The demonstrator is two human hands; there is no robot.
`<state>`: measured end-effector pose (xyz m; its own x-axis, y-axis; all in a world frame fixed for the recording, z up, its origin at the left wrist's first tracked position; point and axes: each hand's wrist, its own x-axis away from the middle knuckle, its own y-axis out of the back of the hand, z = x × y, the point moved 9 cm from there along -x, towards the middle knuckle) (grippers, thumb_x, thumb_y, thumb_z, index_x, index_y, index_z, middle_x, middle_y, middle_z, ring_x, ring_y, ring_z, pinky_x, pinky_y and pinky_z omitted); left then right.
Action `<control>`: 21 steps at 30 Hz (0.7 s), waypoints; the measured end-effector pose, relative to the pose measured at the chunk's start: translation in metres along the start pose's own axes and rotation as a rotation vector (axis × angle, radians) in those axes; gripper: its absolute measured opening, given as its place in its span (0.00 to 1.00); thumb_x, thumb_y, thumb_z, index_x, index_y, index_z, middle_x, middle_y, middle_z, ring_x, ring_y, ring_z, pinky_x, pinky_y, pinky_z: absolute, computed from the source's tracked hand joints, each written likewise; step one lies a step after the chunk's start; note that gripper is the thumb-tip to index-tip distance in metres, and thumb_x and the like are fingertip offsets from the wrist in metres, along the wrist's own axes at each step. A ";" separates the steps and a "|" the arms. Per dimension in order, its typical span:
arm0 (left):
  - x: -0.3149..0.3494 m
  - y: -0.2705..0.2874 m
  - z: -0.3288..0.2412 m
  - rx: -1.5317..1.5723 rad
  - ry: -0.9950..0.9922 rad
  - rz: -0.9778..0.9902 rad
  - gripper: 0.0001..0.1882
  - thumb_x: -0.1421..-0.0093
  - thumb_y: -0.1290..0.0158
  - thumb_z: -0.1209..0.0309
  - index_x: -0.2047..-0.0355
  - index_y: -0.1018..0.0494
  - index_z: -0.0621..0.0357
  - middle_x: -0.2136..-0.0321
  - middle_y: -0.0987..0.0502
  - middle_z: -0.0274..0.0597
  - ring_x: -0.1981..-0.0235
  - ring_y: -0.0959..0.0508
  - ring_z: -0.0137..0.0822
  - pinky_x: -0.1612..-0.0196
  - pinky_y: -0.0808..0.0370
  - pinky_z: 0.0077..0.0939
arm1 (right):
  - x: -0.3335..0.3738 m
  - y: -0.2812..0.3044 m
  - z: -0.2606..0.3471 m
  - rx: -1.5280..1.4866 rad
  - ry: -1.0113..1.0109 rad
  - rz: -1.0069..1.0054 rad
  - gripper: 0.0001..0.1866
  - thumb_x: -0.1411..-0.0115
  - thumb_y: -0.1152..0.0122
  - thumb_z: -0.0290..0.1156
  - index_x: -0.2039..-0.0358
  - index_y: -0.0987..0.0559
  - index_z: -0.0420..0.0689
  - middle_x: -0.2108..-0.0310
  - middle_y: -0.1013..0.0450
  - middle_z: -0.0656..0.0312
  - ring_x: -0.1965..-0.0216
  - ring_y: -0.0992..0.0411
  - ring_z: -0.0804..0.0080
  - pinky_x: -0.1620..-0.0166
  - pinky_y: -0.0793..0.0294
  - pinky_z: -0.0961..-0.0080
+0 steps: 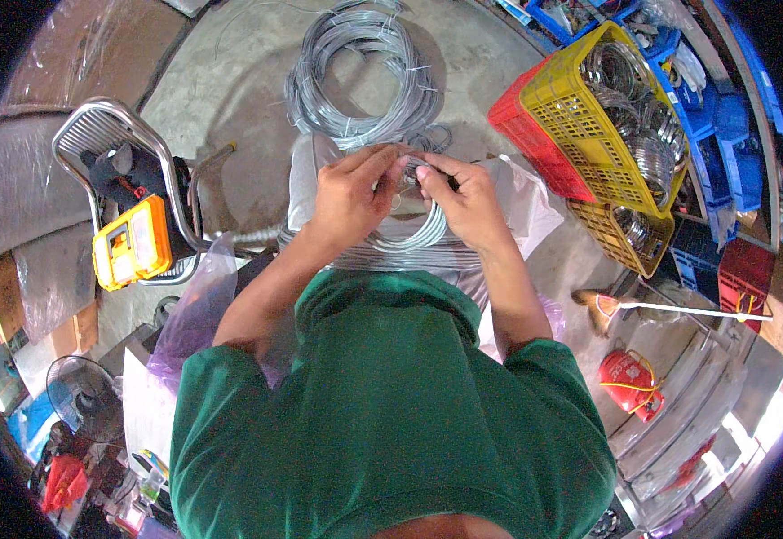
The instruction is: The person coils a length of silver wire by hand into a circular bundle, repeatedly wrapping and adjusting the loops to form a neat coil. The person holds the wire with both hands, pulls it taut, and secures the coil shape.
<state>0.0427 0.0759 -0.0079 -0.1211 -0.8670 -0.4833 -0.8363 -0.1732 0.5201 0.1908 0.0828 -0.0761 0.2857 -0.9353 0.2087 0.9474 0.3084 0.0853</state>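
A coil of thin grey cable (pixel 432 229) hangs from my two hands in front of my chest. My left hand (pixel 353 193) is closed, fingers bent over the upper part of the coil. From the other side, my right hand (pixel 465 193) pinches the same bundle, thumb laid along the strands. The fingertips of both hands nearly meet at the top, and they hide what exactly is pinched there. More grey cable (pixel 400 259) lies in layers below, across my lap. Just beyond my fingers, a few loose loops (pixel 432 137) rest near a large tied coil (pixel 355 76) on the floor.
At left, a metal-framed chair (pixel 131 112) carries a yellow-orange case (pixel 131 242). To the right stand stacked yellow crates (pixel 580 117) of coiled wire, beside blue bins (pixel 724 135). A broom (pixel 679 308) and a red gas cylinder (pixel 631 382) are at lower right; a fan (pixel 83 395) is lower left.
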 end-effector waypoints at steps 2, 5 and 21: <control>0.002 -0.003 0.009 -0.036 0.152 0.041 0.06 0.40 0.41 0.74 0.64 0.21 0.63 0.71 0.20 0.47 0.74 0.18 0.46 0.70 0.22 0.34 | 0.004 0.001 -0.010 0.038 -0.080 -0.022 0.17 0.34 0.41 0.34 0.53 0.20 0.32 0.75 0.23 0.63 0.73 0.29 0.81 0.68 0.29 0.80; 0.009 -0.010 0.031 -0.076 0.391 0.158 0.07 0.40 0.41 0.73 0.63 0.20 0.62 0.71 0.20 0.50 0.74 0.19 0.47 0.71 0.24 0.34 | 0.010 -0.001 -0.011 -0.013 -0.041 -0.001 0.15 0.33 0.43 0.30 0.51 0.21 0.33 0.76 0.26 0.69 0.75 0.32 0.85 0.70 0.32 0.84; 0.043 -0.009 0.102 0.034 0.548 0.292 0.18 0.35 0.45 0.62 0.53 0.22 0.65 0.64 0.18 0.53 0.63 0.17 0.43 0.59 0.22 0.33 | -0.109 0.074 -0.189 0.368 -0.304 -0.043 0.22 0.33 0.44 0.36 0.43 0.27 0.38 0.59 0.22 0.55 0.61 0.25 0.67 0.63 0.28 0.70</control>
<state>-0.0092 0.0878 -0.1050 -0.0629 -0.9917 0.1124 -0.8276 0.1148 0.5495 0.2573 0.1750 -0.2766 0.1403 -0.8725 0.4680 0.8279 0.3626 0.4278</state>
